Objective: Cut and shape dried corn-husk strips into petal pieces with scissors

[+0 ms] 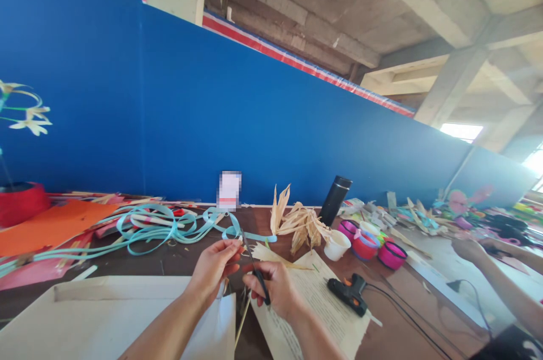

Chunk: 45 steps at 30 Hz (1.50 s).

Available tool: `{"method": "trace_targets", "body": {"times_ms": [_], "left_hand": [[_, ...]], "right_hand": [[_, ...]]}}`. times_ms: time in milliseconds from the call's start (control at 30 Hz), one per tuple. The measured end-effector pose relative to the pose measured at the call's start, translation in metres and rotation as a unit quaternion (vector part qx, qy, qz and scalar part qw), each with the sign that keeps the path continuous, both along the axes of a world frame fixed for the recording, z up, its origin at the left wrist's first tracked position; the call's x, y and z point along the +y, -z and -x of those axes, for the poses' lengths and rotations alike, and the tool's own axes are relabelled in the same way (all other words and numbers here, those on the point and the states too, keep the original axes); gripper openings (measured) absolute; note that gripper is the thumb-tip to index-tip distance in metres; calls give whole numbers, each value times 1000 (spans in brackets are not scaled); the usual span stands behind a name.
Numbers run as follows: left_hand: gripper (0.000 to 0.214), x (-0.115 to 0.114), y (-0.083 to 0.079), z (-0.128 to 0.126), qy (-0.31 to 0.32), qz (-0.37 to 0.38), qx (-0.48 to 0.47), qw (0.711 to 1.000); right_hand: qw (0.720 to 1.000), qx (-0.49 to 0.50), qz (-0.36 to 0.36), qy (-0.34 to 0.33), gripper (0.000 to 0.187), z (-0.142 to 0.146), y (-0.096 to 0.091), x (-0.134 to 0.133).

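Note:
My right hand point(275, 289) is closed around the black handles of a pair of scissors point(259, 279), whose blades point up and away from me. Just left of the blades, my left hand point(216, 269) has its thumb and fingers pinched together. A tiny pale bit shows at those fingertips, too small to name. Beyond both hands lie dried corn husks point(303, 224), and a loose pale husk piece point(271, 254) rests on a printed paper sheet point(326, 298). A black glue gun point(350, 294) lies on that sheet, right of my right hand.
Light blue ribbon point(169, 227) lies in loops at the left, near orange paper point(59, 224). A white box point(114, 315) is front left. A white cup point(337, 245), small coloured baskets point(392, 254) and a black bottle point(335, 201) stand right. Another person's hands point(470, 252) work far right.

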State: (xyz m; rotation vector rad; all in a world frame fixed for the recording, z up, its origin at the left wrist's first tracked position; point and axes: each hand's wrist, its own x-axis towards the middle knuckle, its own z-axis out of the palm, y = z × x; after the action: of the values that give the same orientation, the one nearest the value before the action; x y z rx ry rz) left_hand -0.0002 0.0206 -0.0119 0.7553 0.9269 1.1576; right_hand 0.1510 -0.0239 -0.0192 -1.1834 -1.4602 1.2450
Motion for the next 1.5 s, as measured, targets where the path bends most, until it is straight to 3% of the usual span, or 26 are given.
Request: {"method": "trace_targets", "body": {"times_ms": [433,700,1500], "left_hand": [[33,0,1,1,-1,-17,16,1000],[31,-3,-5,-1,1,-4,13,1000],[31,-2,0,-1,11,-6,4,1000]], "right_hand": [[999,-22,36,21,36,2,-1,0],[999,-14,30,7,36,-1,-1,0],[999,-29,23,16,34,2,-3,-1]]}}
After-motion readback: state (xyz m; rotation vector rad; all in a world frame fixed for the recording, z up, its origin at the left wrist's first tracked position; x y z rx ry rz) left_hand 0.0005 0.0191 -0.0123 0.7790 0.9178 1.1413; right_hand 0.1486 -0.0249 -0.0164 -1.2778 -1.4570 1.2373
